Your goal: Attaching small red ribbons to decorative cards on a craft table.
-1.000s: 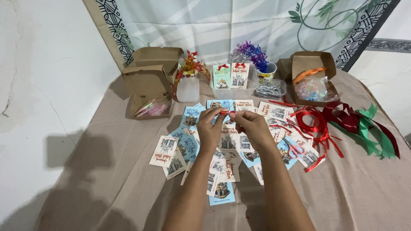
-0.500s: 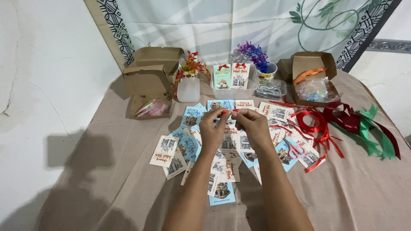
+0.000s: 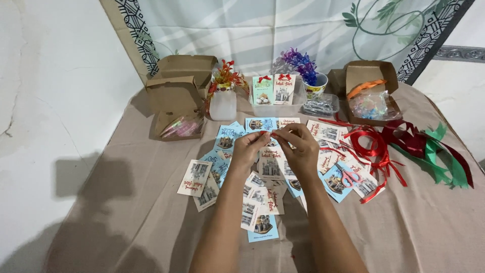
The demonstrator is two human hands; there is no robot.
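A person's left hand (image 3: 248, 150) and right hand (image 3: 301, 147) meet above the middle of a cloth-covered tabletop (image 3: 126, 202), fingertips pinched together on a small piece of red ribbon (image 3: 267, 133) held between them. Directly beneath the hands lies a scatter of printed cards (image 3: 262, 202), blue and cream, some overlapping, spread across the centre of the cloth. To the right, a tangle of loose red ribbon (image 3: 371, 146) rests partly over the cards, with a pair of pink-handled scissors (image 3: 347, 176) lying on a card near it and green ribbon (image 3: 439, 162) trailing toward the edge. Along the back stand two open brown cardboard boxes (image 3: 177, 86), a white vase of red flowers (image 3: 223, 98), two upright cards topped with red bows (image 3: 273, 90), a cup of purple flowers (image 3: 308, 76) and another open box (image 3: 369, 81) holding clear bags. A patterned cloth (image 3: 252, 30) hangs behind the tabletop.
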